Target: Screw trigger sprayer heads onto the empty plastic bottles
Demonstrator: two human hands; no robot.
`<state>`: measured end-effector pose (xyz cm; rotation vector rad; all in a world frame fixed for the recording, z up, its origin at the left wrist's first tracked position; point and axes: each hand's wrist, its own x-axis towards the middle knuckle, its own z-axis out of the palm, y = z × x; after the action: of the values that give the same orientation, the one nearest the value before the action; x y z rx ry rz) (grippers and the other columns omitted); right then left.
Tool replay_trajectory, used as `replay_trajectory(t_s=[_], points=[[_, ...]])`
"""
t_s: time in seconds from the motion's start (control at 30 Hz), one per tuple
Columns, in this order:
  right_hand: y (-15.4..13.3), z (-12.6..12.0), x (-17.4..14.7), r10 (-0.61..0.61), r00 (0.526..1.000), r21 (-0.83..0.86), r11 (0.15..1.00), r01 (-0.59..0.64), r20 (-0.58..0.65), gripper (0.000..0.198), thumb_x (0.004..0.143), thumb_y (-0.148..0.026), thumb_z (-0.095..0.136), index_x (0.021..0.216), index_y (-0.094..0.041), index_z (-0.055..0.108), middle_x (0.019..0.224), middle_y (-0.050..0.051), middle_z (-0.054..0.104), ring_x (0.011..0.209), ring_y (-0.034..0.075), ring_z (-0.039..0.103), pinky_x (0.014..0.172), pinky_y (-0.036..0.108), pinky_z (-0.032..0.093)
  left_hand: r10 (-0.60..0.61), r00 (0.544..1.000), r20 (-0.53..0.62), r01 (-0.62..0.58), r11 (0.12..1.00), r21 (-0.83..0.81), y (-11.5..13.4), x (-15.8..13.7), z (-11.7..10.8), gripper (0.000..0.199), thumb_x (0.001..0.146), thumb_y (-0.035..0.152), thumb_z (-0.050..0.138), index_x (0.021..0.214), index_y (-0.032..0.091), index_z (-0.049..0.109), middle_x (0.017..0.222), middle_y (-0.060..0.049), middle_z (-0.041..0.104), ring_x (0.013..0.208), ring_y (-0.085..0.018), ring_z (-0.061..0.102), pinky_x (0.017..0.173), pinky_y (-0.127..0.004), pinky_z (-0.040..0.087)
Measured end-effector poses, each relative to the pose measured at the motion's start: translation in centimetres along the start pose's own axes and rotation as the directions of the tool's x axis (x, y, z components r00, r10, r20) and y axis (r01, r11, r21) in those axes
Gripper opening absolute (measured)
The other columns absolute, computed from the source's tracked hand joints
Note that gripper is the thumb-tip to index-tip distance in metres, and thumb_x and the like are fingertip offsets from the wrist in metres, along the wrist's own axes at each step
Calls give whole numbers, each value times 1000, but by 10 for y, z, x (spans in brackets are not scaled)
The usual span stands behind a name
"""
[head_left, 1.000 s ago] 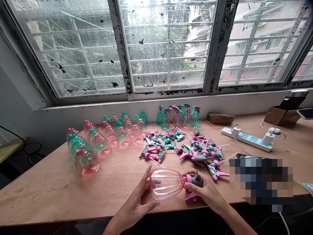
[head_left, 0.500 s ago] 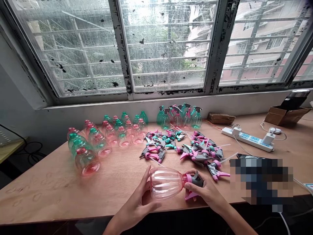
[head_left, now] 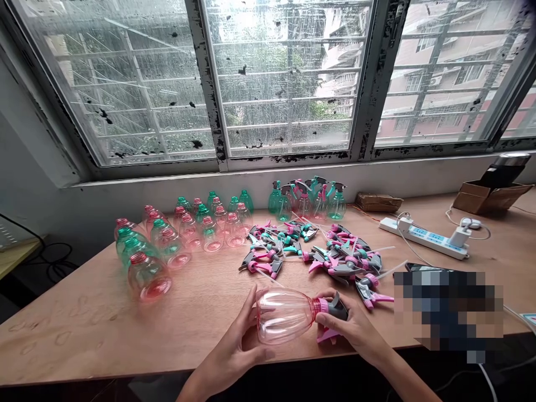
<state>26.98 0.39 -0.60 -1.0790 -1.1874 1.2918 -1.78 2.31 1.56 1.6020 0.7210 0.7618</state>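
A clear pink spray bottle (head_left: 285, 315) lies on its side in the air near the table's front edge, its neck toward the right. My left hand (head_left: 238, 340) cups the bottle's base, with the thumb below and the fingers behind it. At the neck, my right hand (head_left: 352, 329) is closed around the grey and pink spray head (head_left: 336, 308), whose pink trigger points down. Just beyond the hands lies a heap of loose pink, teal and grey spray heads (head_left: 347, 254) with white tubes.
Several pink and green bottles without heads, among them a pink bottle (head_left: 149, 276), stand at the left. Finished-looking green spray bottles (head_left: 337, 206) and pink ones line the back wall. A power strip (head_left: 425, 239), an open cardboard box (head_left: 488, 195) and a blurred-out dark object (head_left: 448, 307) are on the right.
The bottle's base has shifted very slightly left and down with my left hand. My right hand keeps the same grip on the spray head.
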Motion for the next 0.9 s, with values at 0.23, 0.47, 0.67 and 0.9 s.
replay_trajectory(t_s=[0.23,0.47,0.67,0.9], points=[[-1,0,-1,3,1000,5,1000,-3,3,45,79,-47,83,103,-17,60,65,0,74,54,16,69,44,21,52,12,1000,-2,-12,998,69,1,0,0,86,95,38,68,158,48,10,170,0,21,151,-29,32,125,-48,23],[1,-1,1,-21,1000,-11,1000,21,14,45,78,-47,84,102,-17,61,67,-1,73,56,15,68,46,22,54,-34,999,7,35,998,-50,-3,0,-1,102,87,39,77,159,43,5,171,-2,16,152,-31,30,124,-49,26],[-3,0,0,1,1000,1,1000,-1,14,43,80,-47,82,103,-18,60,65,-1,74,55,16,69,45,22,52,-4,1000,4,4,999,38,0,1,-1,93,92,41,71,160,43,7,170,-4,21,145,-30,40,122,-49,30],[1,-1,1,-4,1000,-11,1000,4,19,44,79,-46,83,103,-17,60,65,-1,73,55,16,69,45,22,53,-34,999,4,34,999,5,-1,0,-1,97,88,43,75,160,42,10,169,-3,25,149,-29,34,123,-45,28]])
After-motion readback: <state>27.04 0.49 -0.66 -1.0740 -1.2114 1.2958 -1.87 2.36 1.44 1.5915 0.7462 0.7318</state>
